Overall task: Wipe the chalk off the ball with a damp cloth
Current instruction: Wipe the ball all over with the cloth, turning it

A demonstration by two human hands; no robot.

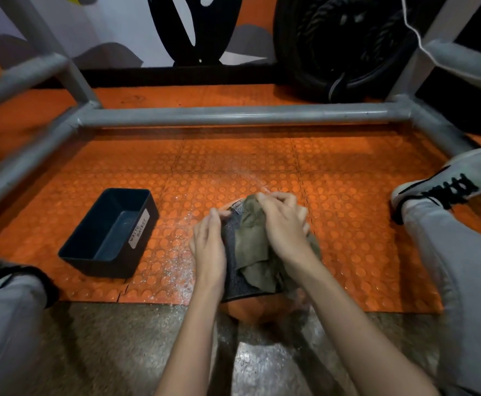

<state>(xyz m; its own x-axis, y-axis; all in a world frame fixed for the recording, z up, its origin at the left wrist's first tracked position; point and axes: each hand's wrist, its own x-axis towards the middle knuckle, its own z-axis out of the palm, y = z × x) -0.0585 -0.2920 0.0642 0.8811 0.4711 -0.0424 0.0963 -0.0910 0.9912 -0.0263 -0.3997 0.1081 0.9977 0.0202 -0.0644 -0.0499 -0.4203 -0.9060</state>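
An orange and dark grey ball [233,281] rests on the floor between my legs, at the near edge of the orange mat. An olive-green cloth [255,247] lies draped over its top. My right hand [285,221] presses down on the cloth with its fingers curled into the fabric. My left hand [209,241] lies flat against the ball's left side, fingers straight. The ball's lower orange part [250,310] shows below the cloth. White chalk dust [176,270] speckles the mat left of the ball.
A dark blue bin labelled "waste basket" [110,232] stands on the studded orange mat [348,224] to the left. A grey metal tube frame [233,114] crosses ahead. My shoes [445,181] and trouser legs flank the ball. A black tyre [342,44] leans at the back.
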